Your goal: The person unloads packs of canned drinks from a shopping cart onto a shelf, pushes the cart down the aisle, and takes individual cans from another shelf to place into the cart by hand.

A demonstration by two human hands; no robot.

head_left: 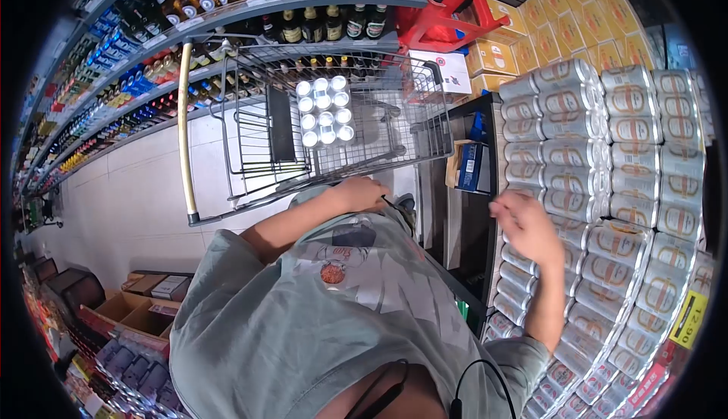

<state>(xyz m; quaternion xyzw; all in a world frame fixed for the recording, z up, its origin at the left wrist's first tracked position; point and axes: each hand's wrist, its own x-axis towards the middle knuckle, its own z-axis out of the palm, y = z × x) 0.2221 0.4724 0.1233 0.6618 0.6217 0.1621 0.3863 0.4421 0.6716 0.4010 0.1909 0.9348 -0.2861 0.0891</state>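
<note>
My left hand point(362, 194) is at the front of my grey-green shirt point(326, 313), fingers curled in by its hem; a thin dark strap shows beside the fingertips, and what they hold is hidden. My right hand point(525, 225) is raised in front of the stacked silver beer cans point(572, 184), slightly blurred, with loosely bent fingers and nothing visible in them. Beyond my left hand stands a wire shopping cart point(371, 157) with a pale yellow handle point(186, 131). A pack of silver-topped cans point(326, 112) sits inside the cart.
Shelves of bottles point(296, 25) run behind the cart. A red plastic stool point(447, 6) and yellow cartons point(561, 21) stand at the back right. A dark-framed stand point(493, 138) borders the can stack. Open cardboard boxes point(140, 309) lie at lower left on the tiled floor point(121, 214).
</note>
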